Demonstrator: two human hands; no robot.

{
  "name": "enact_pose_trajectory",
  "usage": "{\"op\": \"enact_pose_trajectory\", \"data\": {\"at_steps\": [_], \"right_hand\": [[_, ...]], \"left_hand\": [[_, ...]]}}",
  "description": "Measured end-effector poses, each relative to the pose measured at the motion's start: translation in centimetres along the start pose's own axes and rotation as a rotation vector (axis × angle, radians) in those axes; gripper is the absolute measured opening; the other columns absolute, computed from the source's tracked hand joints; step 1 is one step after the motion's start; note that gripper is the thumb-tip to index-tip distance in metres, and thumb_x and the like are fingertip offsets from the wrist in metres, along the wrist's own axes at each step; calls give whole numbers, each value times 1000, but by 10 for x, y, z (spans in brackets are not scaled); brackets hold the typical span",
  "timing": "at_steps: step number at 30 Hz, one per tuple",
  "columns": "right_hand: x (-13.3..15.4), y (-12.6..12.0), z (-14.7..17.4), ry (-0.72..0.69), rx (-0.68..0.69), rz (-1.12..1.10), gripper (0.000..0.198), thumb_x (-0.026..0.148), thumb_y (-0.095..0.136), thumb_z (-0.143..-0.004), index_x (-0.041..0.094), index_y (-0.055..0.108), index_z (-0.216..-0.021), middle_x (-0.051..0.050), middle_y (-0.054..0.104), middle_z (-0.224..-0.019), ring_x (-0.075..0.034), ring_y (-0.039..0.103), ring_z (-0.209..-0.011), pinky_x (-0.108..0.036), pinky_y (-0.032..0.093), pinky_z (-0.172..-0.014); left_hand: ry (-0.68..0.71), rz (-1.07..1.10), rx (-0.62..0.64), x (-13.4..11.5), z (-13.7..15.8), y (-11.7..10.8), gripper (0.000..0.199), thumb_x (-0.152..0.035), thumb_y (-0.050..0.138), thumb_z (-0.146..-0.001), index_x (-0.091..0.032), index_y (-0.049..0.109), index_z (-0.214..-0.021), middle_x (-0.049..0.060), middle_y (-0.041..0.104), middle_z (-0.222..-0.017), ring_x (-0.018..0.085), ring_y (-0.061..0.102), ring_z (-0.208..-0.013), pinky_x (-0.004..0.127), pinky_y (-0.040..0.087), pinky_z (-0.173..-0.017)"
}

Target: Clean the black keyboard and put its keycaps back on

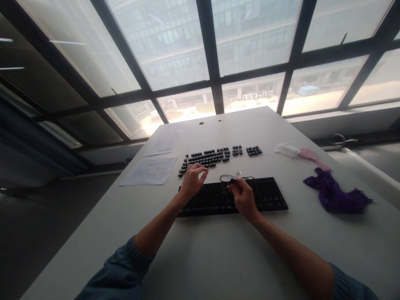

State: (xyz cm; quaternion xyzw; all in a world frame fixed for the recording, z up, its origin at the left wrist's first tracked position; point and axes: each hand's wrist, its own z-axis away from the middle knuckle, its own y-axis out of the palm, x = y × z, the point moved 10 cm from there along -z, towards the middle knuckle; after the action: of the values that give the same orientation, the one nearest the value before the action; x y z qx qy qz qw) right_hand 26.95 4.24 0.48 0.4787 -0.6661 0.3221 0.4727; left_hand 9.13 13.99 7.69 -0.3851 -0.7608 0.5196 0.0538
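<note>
well, in the head view a long black keyboard [215,198] lies on the white worktop [218,258], just below the centre of the frame, with a thin dark cable [221,179] curling at its upper edge. the right hand [245,198] is over the keyboard, its fingers pinched together on a small tool [232,181] with a dark middle and thin, light prongs at the top; the lower end is too blurred to make out. the left hand [193,181] is over the keyboard's upper left corner, thumb and forefinger curved toward each other, though i cannot tell if the tips meet or hold anything. above the hands, near the middle of the frame, loose black keycaps [204,158] sit in rows and clusters. left of them are paper sheets [150,171]. toward the right side lie a white cloth [286,150], a pink item [308,154] touching it and, lower down, a crumpled purple cloth [339,196]. dark-framed windows [175,41] fill the upper part of the frame.
</note>
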Motion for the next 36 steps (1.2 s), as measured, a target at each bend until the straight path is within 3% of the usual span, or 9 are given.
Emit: {"op": "enact_pose_trajectory", "data": {"at_steps": [4,9,14,17,28,32,36], "right_hand": [[5,-5,0,8,-4,28,15,34,57,-93,21,60,-87,-3,68,-76,-18,63,-68,-29,50,-65],[3,1,5,15,160,183,11,30,56,-93,21,60,-88,0,61,-64,-17,57,-56,-27,43,-53],[15,11,12,-110,280,307,9,25,54,-93,21,61,-89,-2,62,-74,-18,57,-66,-29,44,-61],[27,12,13,-203,284,318,12,24,52,-95,21,60,-86,-4,61,-82,-19,57,-73,-31,45,-68],[24,22,17,-184,402,368,13,22,51,-97,21,60,-87,-3,60,-84,-18,55,-74,-30,42,-68],[28,23,23,-239,430,411,15,20,49,-98,21,61,-89,-4,63,-86,-20,58,-80,-31,45,-73],[33,23,28,-334,448,443,16,18,50,-97,22,63,-91,-5,66,-85,-21,61,-81,-31,46,-73]], "left_hand": [[9,132,53,-34,40,14,18,-24,56,-96,-21,73,-95,6,66,-98,22,57,-98,39,48,-92],[32,253,100,-56,66,41,17,-22,56,-96,-21,73,-94,6,67,-98,22,57,-98,39,51,-89],[29,262,108,-51,69,51,17,-22,57,-95,-21,74,-94,6,67,-98,22,57,-98,38,51,-88],[33,257,113,-50,69,50,16,-22,57,-95,-21,74,-94,6,67,-97,22,56,-97,37,51,-87],[47,301,131,-53,69,49,14,-20,59,-92,-22,73,-93,5,67,-98,22,57,-98,37,50,-89],[108,291,230,-65,68,48,16,-17,64,-86,-22,71,-99,5,67,-100,22,58,-97,36,49,-89],[162,246,380,-75,65,59,20,-34,75,-82,-21,70,-96,4,66,-95,21,59,-91,33,48,-82]]}}
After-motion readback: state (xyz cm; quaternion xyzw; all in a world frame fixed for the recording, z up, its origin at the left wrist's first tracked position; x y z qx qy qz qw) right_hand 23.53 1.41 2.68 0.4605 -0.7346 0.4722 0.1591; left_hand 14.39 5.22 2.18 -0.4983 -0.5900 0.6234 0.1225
